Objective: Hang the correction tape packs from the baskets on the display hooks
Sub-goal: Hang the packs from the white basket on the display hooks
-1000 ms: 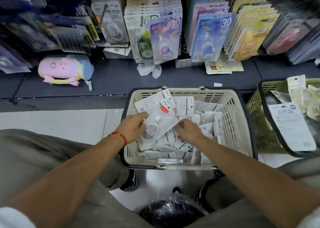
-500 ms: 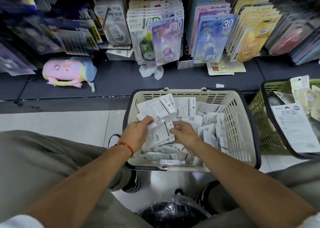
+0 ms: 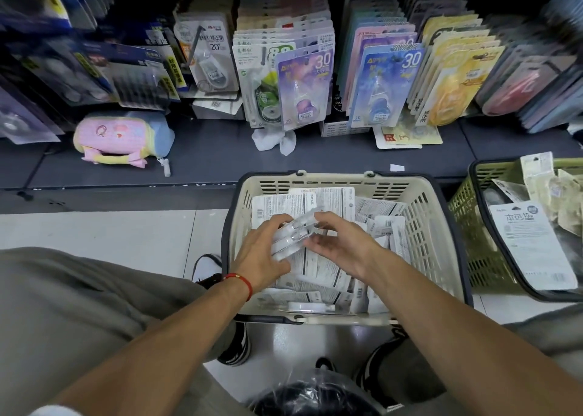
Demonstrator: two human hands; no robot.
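Note:
A cream basket (image 3: 438,223) with a dark rim sits on the floor in front of me, full of white correction tape packs lying face down. Both hands are inside it. My left hand (image 3: 262,251) grips the left edge of a small stack of packs (image 3: 295,235). Against the stack's right side, my right hand (image 3: 340,245) curls around it with fingers on top. Above, rows of correction tape packs (image 3: 304,87) hang on display hooks over a dark shelf.
A green basket (image 3: 467,226) with more packs stands at the right. On the dark shelf (image 3: 208,160) lie a pink plush pouch (image 3: 120,137) and loose cards. My knees frame the cream basket; a dark bagged object (image 3: 312,396) sits near my feet.
Both hands have drawn several packs together into one stack, edge up, between them. The right hand has shifted from under the packs to the stack's right side.

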